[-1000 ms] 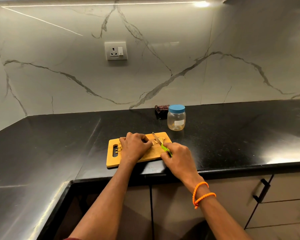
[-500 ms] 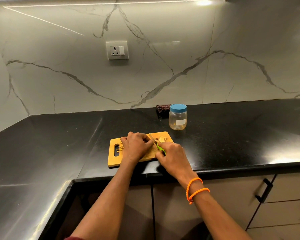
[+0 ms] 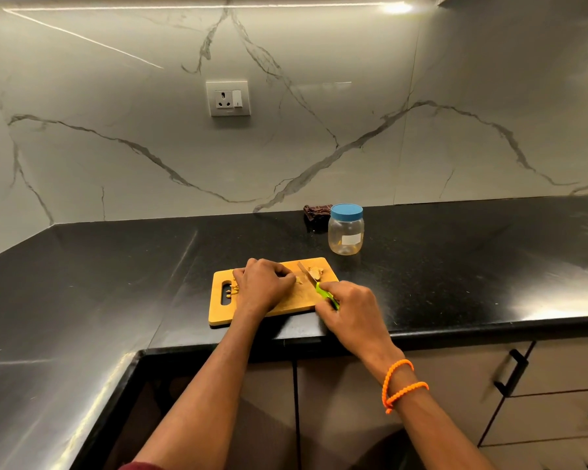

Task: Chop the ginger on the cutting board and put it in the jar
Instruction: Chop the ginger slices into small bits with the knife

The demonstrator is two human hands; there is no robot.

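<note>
my left hand [image 3: 263,287] curls on the firm, knobbly ginger [image 3: 316,273], maybe pinning it; my right hand [image 3: 348,308] grips the knife [image 3: 319,288] by its handle.

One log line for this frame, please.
stage: chopping | left hand: holds ginger | right hand: grips knife | jar: lidded

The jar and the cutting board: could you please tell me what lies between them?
In the head view, only bare black counter lies between the jar and the cutting board; they stand apart.
</note>
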